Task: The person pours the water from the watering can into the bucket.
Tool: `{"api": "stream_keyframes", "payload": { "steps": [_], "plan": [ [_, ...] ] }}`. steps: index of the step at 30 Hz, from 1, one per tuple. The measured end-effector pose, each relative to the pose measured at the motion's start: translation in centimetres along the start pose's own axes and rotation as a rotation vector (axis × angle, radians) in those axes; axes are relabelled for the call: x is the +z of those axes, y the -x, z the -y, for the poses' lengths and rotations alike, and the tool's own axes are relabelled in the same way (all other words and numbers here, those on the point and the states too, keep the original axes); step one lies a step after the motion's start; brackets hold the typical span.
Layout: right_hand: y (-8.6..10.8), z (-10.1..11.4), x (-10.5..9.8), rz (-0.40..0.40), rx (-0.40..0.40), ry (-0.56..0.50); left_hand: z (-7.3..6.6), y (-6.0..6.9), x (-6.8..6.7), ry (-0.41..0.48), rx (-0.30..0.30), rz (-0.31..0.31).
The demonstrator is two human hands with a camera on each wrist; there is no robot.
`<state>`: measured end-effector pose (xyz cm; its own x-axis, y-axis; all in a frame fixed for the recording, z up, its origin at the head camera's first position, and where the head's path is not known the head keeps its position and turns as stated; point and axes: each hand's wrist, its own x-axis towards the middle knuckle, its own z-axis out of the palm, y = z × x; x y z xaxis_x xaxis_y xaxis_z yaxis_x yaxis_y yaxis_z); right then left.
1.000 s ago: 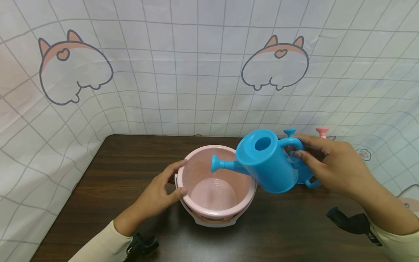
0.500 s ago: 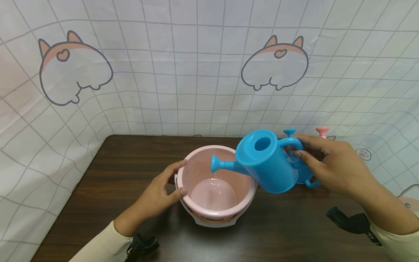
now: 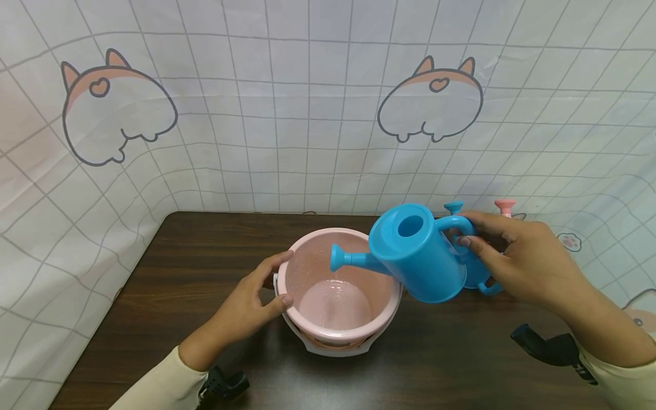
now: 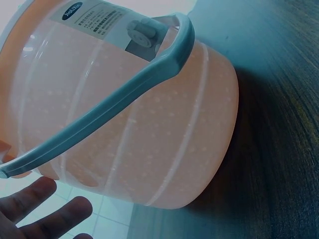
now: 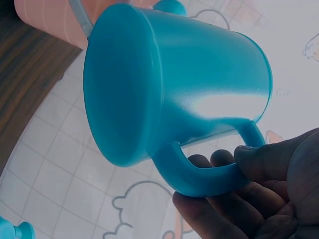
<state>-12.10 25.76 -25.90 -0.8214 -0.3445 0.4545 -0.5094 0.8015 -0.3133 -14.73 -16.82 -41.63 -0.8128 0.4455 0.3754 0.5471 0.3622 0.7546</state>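
Note:
In the head view, a pink bucket [image 3: 338,333] stands upright on the dark table, with glints of water on its bottom. My left hand [image 3: 251,296] holds its left rim, thumb and forefinger tips over the edge; in the left wrist view, other fingers [image 4: 55,219] extend beside the bucket wall [image 4: 124,129] and its grey handle. My right hand [image 3: 528,256] grips the handle of a blue watering can [image 3: 425,256], tilted with its spout over the bucket. A thin trickle falls from the spout's rose. The right wrist view shows fingers round the can's handle [image 5: 199,179].
Behind the right hand stand a second blue watering can [image 3: 476,276], partly hidden, and a pink rose [image 3: 505,205] of another. A black strap mount sits at each wrist. A white grid-patterned cloth [image 3: 287,114] hangs behind the brown table [image 3: 195,273].
Both hands, the bucket and the watering can stay in place. The water glints in the bucket shift slightly.

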Motion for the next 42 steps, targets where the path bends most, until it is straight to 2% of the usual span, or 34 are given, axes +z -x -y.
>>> {"api": "stream_keyframes", "payload": {
  "steps": [9,36,42],
  "plan": [
    [0.04,0.06,0.01,0.004,0.02,0.002,0.05,-0.01,0.06,0.001,0.014,-0.001],
    [-0.16,0.21,-0.04,0.004,0.025,0.014,-0.21,0.03,0.15,0.009,0.002,-0.005],
    [-0.28,0.22,-0.05,-0.008,0.005,0.007,-0.12,0.05,0.14,0.007,0.003,-0.01]
  ]
}}
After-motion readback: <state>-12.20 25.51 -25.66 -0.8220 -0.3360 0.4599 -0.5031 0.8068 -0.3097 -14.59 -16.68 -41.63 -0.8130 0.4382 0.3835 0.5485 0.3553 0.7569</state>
